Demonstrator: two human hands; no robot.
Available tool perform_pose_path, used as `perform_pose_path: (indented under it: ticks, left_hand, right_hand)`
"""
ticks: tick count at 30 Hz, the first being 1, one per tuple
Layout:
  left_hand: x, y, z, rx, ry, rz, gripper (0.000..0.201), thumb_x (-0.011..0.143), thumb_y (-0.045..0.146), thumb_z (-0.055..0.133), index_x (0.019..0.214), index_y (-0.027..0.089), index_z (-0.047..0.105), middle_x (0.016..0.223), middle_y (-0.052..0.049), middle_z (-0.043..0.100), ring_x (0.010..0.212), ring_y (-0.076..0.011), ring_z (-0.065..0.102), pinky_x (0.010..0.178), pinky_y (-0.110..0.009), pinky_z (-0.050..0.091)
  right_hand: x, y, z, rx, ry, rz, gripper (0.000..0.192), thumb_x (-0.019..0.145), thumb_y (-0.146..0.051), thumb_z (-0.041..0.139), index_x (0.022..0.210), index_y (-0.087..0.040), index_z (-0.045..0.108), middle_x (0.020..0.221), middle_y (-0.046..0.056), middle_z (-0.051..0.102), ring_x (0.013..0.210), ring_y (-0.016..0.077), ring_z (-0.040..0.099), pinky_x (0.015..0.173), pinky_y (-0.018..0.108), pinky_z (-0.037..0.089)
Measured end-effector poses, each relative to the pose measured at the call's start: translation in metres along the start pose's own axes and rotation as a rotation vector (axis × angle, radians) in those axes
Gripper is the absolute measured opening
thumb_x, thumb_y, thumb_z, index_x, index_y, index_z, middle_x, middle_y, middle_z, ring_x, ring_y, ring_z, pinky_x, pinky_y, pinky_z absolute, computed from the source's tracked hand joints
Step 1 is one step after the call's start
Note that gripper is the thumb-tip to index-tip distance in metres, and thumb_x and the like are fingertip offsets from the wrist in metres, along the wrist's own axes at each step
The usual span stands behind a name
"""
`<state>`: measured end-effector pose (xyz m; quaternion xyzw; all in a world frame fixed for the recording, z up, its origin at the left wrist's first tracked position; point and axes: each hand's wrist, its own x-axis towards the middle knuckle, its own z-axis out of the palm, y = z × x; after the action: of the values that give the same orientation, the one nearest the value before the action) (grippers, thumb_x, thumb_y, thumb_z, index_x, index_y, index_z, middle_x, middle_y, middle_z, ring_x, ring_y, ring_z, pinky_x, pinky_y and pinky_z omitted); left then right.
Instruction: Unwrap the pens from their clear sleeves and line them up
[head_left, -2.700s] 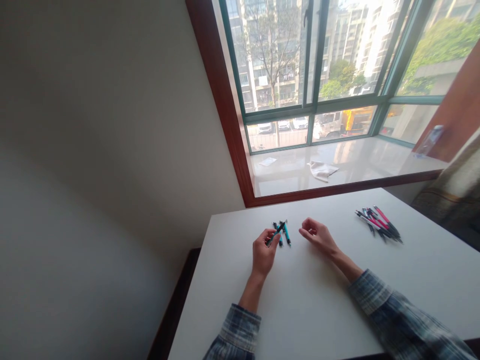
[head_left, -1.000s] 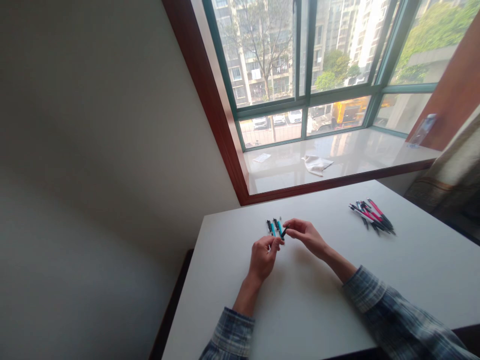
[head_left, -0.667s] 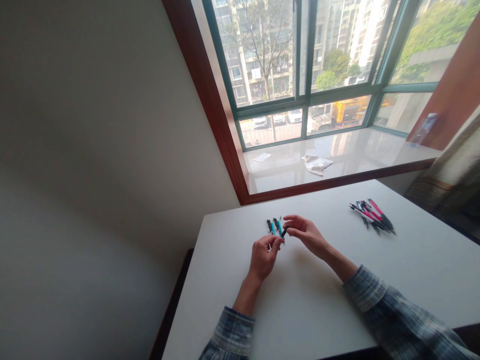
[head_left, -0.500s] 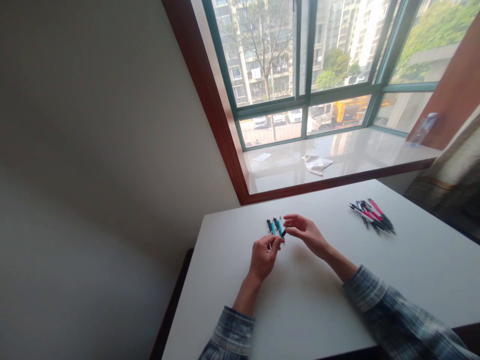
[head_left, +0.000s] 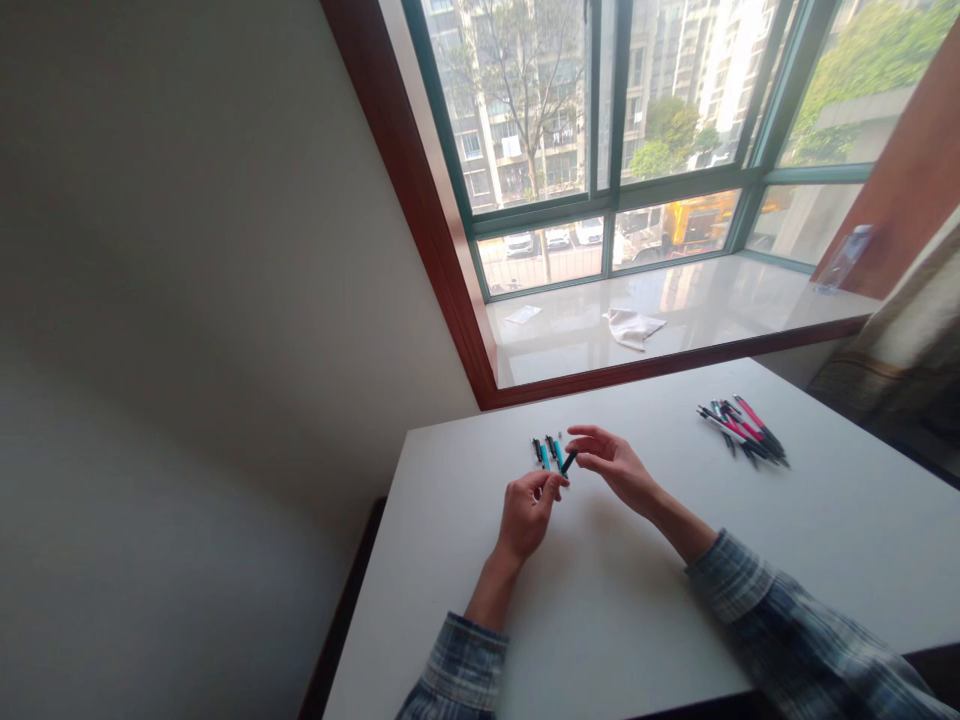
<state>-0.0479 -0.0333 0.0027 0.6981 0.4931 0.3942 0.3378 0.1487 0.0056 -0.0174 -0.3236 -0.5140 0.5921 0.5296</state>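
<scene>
Between the thumb and fingers of my left hand [head_left: 527, 515] is a short, dark pen piece [head_left: 568, 463], slanting up to the right. Which part of a pen it is cannot be made out. My right hand [head_left: 616, 468] hovers beside its upper end, thumb and index finger apart; whether the thumb tip touches the piece is unclear. Just beyond my left hand, turquoise-and-black pens [head_left: 546, 456] lie side by side on the white table [head_left: 637, 620], partly hidden by the fingers. A tiny light-coloured bit [head_left: 559, 435] lies behind them.
A loose pile of red, black and white pens [head_left: 746, 432] lies at the table's right rear. Behind the table, a windowsill [head_left: 705, 300] holds a white cloth [head_left: 634, 328], a paper piece [head_left: 523, 314] and a clear bottle [head_left: 846, 260]. A grey wall [head_left: 225, 350] rises on the left.
More of the dark pen piece shows between my hands, and my right thumb and fingers have opened slightly away from it. My left hand keeps its pinch in the same place.
</scene>
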Motion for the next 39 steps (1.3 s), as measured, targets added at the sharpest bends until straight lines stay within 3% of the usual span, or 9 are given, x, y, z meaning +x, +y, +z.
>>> perform_pose_path:
  ticks: [6,10,14,18,23,27,33,39]
  left_hand:
    - [0.0000,0.0002,-0.0001,-0.007,-0.001,0.003,0.042,0.100,0.048,0.053,0.094,0.018,0.082,0.073,-0.003,0.071,0.070,-0.0174,0.061,0.068,-0.027,0.040]
    - [-0.0003,-0.0001,0.0001,-0.008,-0.005,-0.002,0.042,0.100,0.048,0.053,0.093,0.018,0.081,0.073,-0.003,0.071,0.069,-0.0174,0.060,0.068,-0.027,0.040]
    - [0.0000,-0.0002,0.0000,-0.012,-0.007,-0.001,0.043,0.100,0.049,0.053,0.089,0.018,0.081,0.074,-0.004,0.071,0.070,-0.0176,0.060,0.067,-0.027,0.040]
    - [0.0005,0.0004,0.0000,-0.006,-0.008,-0.003,0.044,0.100,0.049,0.052,0.090,0.018,0.081,0.073,-0.003,0.070,0.070,-0.0174,0.060,0.067,-0.027,0.040]
    - [0.0008,-0.0002,0.0003,-0.005,-0.004,-0.006,0.044,0.099,0.050,0.053,0.086,0.017,0.080,0.074,-0.003,0.071,0.071,-0.0176,0.061,0.068,-0.027,0.040]
    - [0.0005,-0.0002,0.0001,-0.004,-0.025,0.000,0.044,0.100,0.050,0.052,0.092,0.018,0.081,0.073,-0.004,0.071,0.071,-0.0180,0.062,0.069,-0.027,0.042]
    - [0.0004,0.0009,0.0001,-0.024,-0.049,0.004,0.045,0.100,0.051,0.051,0.091,0.017,0.080,0.075,-0.004,0.072,0.072,-0.0186,0.063,0.072,-0.028,0.044]
    - [-0.0001,0.0002,-0.0015,-0.050,-0.047,-0.010,0.047,0.100,0.052,0.051,0.086,0.016,0.079,0.077,-0.005,0.073,0.074,-0.0190,0.063,0.074,-0.028,0.045]
  right_hand:
    - [0.0002,-0.0014,0.0004,-0.035,0.031,0.003,0.046,0.080,-0.041,0.082,0.121,-0.023,0.070,0.102,0.007,0.074,0.099,0.0250,0.069,0.093,0.042,0.052]
    - [-0.0002,-0.0018,0.0003,-0.010,0.012,0.003,0.048,0.081,-0.040,0.082,0.124,-0.024,0.068,0.110,0.009,0.075,0.107,0.0261,0.067,0.097,0.042,0.050]
    - [-0.0003,-0.0018,0.0007,-0.024,0.018,0.012,0.046,0.080,-0.041,0.082,0.121,-0.024,0.070,0.103,0.007,0.074,0.100,0.0248,0.068,0.093,0.041,0.051]
    - [0.0004,-0.0010,0.0007,-0.021,0.021,0.004,0.047,0.081,-0.041,0.081,0.123,-0.024,0.069,0.111,0.009,0.073,0.106,0.0256,0.067,0.093,0.041,0.051]
    - [0.0013,0.0013,-0.0003,-0.020,0.016,0.004,0.043,0.081,-0.040,0.081,0.120,-0.024,0.071,0.096,0.004,0.072,0.092,0.0216,0.067,0.088,0.038,0.051]
    - [0.0008,-0.0002,-0.0001,0.008,0.009,0.009,0.048,0.080,-0.040,0.082,0.123,-0.025,0.069,0.109,0.008,0.073,0.104,0.0243,0.066,0.093,0.040,0.050]
    - [0.0004,-0.0018,0.0007,-0.059,0.012,0.008,0.046,0.079,-0.043,0.083,0.118,-0.023,0.071,0.089,0.002,0.069,0.085,0.0190,0.065,0.084,0.036,0.052]
    - [-0.0004,-0.0042,0.0016,0.108,0.016,0.026,0.049,0.076,-0.036,0.086,0.121,-0.025,0.070,0.105,0.007,0.074,0.098,0.0226,0.067,0.090,0.037,0.052]
